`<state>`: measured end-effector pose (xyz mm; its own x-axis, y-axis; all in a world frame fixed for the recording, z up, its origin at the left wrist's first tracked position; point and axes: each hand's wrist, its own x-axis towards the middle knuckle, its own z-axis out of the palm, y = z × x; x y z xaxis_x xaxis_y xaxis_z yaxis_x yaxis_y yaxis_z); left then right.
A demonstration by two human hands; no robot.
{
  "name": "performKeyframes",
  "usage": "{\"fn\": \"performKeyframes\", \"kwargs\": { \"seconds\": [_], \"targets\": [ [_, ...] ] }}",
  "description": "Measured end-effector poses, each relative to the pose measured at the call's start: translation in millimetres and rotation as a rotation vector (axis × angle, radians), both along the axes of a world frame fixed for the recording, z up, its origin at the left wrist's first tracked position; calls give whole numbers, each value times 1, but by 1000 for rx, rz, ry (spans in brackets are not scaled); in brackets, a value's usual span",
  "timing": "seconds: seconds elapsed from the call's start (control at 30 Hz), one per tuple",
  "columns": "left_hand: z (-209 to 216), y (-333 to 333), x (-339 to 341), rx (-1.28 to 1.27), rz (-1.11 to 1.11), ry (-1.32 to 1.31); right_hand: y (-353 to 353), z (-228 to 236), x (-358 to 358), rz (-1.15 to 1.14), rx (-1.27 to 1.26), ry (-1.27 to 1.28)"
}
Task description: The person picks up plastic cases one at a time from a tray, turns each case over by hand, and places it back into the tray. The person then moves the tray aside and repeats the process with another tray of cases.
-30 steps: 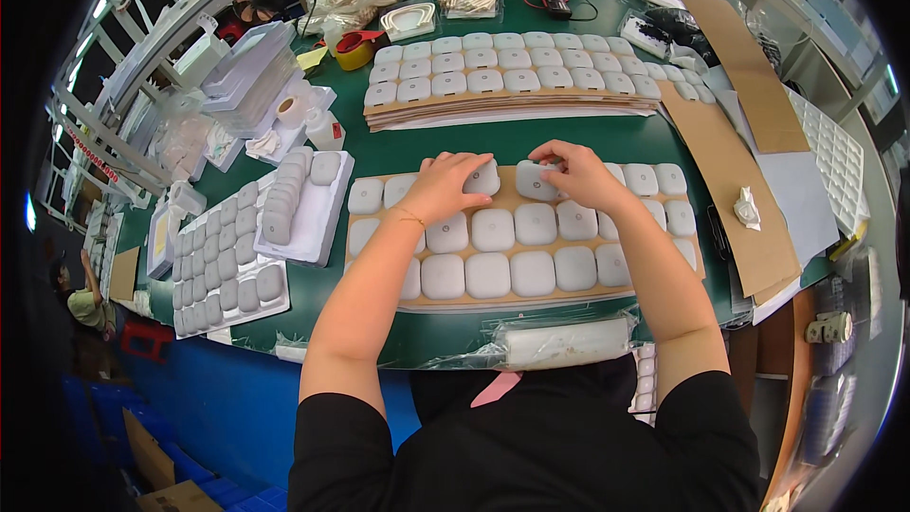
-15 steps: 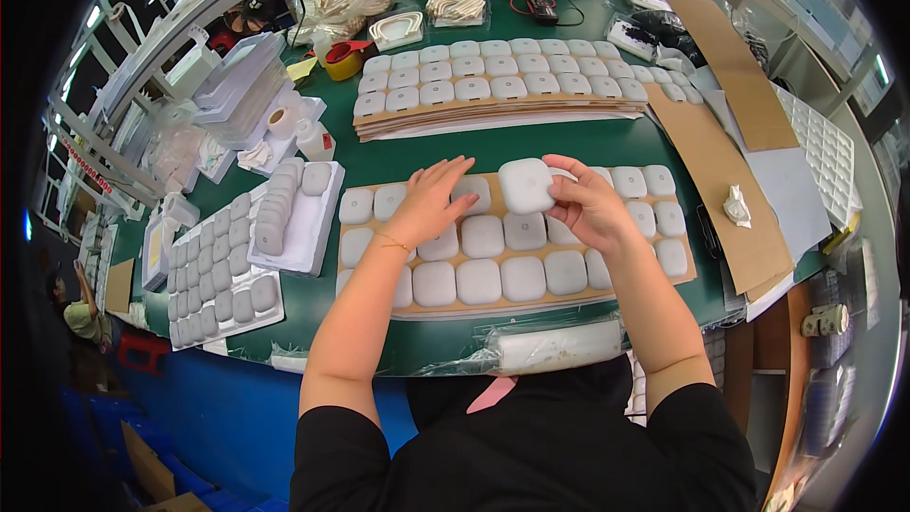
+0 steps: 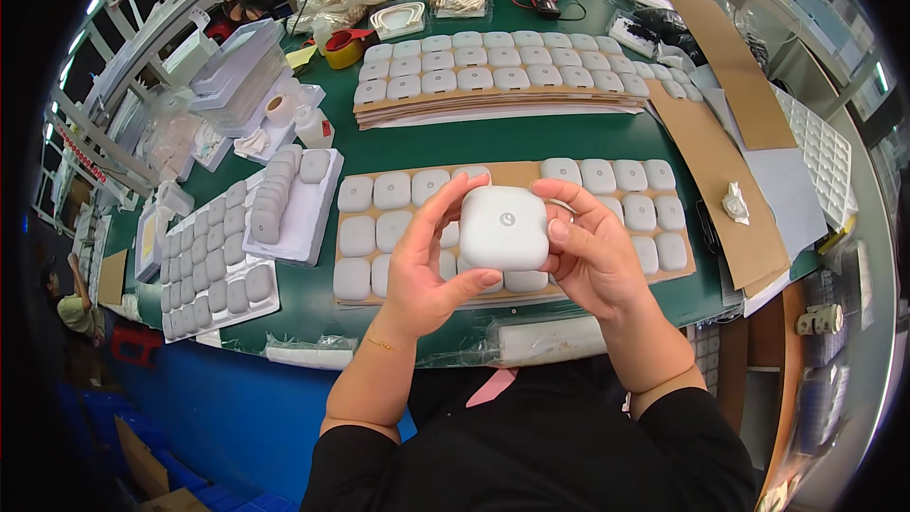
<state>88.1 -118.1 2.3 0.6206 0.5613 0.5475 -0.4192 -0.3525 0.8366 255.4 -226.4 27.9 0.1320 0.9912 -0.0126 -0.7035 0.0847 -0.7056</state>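
Green table (image 3: 531, 139) below, and my left hand (image 3: 417, 267) and right hand (image 3: 599, 261) pinch one white case (image 3: 504, 229) between them!

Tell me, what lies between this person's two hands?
A whitish rounded-square case, held by the left hand and the right hand together. The head view shows it in front of similar cases on brown cardboard.
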Motion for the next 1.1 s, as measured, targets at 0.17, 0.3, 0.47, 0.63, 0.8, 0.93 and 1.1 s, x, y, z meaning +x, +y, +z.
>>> {"fn": "performKeyframes", "kwargs": {
  "seconds": [0.17, 0.3, 0.47, 0.63, 0.8, 0.93, 1.1],
  "targets": [
    [2, -9, -8, -146, -62, -80, -9, 13, -14, -26, 50, -99],
    [5, -10, -10, -117, -60, -83, -11, 14, -18, -32, 115, -160],
    [8, -12, -12, -62, -27, -82, -10, 14, -21, -58, 165, -219],
    [16, -13, -9, -71, -85, -138, -9, 14, -22, -21, 132, -237],
    [20, -20, -4, -277, 47, -95, -6, 12, -26, -12, 122, -234],
    [13, -24, 5, -209, 197, -106, -4, 11, -32, -32, 81, -225],
    [15, -33, 16, 10, 338, -179, -4, 10, -33, -51, 97, -248]
  ]
}}
